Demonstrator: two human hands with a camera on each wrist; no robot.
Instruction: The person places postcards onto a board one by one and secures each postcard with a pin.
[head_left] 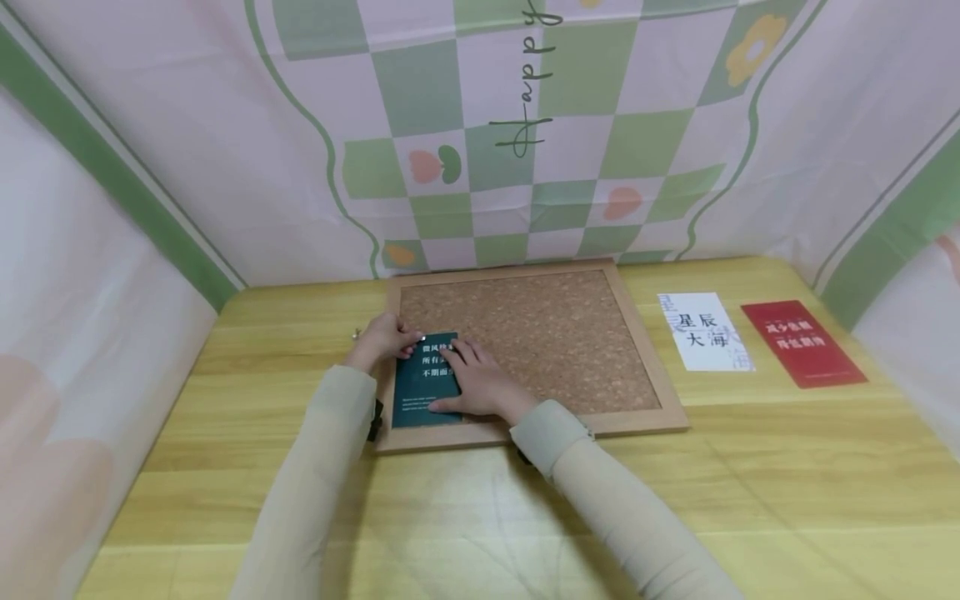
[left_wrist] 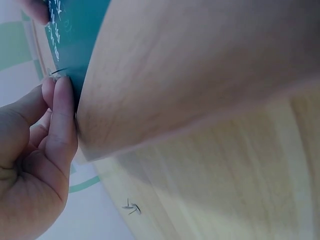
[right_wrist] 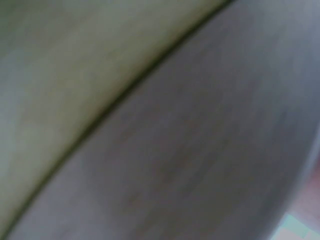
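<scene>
Teal card (head_left: 411, 390), left of frame's centre, long axis running up-frame; left hand (head_left: 385, 342) at its upper-left corner, pinching apparently a pin (left_wrist: 59, 71); right hand (head_left: 482, 383), fingers spread, on its right side.

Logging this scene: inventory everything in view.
corkboard: 1, brown, on table
teal card: 1, teal, board's left
white card: 1, white, right of board
red card: 1, red, far right
pinched pin: 1, silvery, at teal card
loose pins: 2+, silvery, left of board
table: 1, yellow wood, beneath
cloth: count unclear, white-green, around table
sleeves: 2, beige, forearms
wrist gear: 2, dark, wrists
left hand: 1, pinching pin
right hand: 1, on teal card
</scene>
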